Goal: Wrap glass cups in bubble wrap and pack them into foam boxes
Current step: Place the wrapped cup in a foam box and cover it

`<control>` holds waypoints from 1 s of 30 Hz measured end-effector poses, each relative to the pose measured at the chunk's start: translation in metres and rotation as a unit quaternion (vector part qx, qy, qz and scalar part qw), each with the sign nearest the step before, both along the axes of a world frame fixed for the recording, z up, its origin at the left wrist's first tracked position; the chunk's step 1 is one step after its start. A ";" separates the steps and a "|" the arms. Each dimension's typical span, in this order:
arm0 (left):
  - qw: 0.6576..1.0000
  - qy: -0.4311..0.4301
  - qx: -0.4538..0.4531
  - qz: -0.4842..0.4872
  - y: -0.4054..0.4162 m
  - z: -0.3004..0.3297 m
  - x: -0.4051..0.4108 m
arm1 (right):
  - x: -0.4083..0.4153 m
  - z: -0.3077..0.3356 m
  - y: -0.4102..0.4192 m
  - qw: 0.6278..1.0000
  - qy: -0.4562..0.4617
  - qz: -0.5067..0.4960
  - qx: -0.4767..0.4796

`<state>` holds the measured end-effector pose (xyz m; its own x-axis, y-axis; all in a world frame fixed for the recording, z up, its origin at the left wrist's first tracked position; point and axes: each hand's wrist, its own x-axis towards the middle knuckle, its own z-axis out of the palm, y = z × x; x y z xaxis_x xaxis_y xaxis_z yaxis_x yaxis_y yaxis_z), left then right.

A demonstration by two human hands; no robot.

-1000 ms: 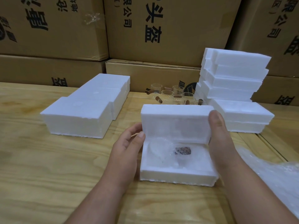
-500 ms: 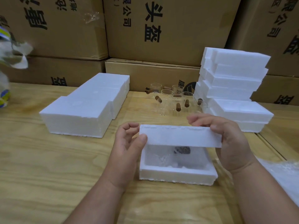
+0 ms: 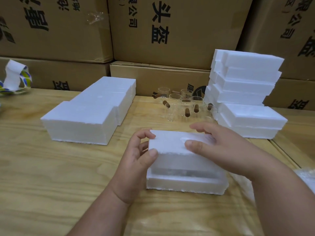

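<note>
Right now my left hand (image 3: 139, 155) grips the left end of the foam lid (image 3: 172, 142), thumb on the near edge and fingers curled over the top corner. My right hand (image 3: 219, 147) lies on top of the lid with the thumb on its near edge and the fingers bent over the far side. The lid sits tipped over the foam box (image 3: 185, 184) in the lower middle of the frame, and a gap shows along the front. Something grey is inside the box, but I cannot tell what it is.

The box rests on the wooden table (image 3: 51, 176). Behind it, in the middle of the frame, stand the glass cups (image 3: 185, 104) with brown handles. To their right is a tall stack of foam boxes (image 3: 243, 92). To the left are low foam boxes (image 3: 88, 116) set side by side. Bubble wrap (image 3: 305, 178) peeks in at the right edge. Big cardboard cartons (image 3: 179, 28) fill the top of the frame. A crumpled wrapper (image 3: 15, 77) lies at the left edge.
</note>
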<state>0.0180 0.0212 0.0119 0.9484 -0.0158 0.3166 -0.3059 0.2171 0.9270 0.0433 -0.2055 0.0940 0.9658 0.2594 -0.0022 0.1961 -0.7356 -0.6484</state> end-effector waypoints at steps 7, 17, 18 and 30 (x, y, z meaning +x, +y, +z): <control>1.000 -0.001 0.000 0.021 -0.002 -0.001 -0.001 | -0.004 0.010 0.002 0.999 0.012 0.035 -0.039; 0.998 0.046 -0.001 0.042 -0.003 -0.005 0.004 | -0.006 0.002 0.018 0.997 -0.003 0.035 -0.072; 0.998 0.050 -0.002 0.047 -0.004 -0.005 0.004 | -0.005 0.001 0.019 0.997 -0.007 0.032 -0.071; 0.994 0.075 -0.012 0.077 -0.005 -0.002 0.005 | 0.017 -0.025 0.005 0.991 0.022 -0.123 0.056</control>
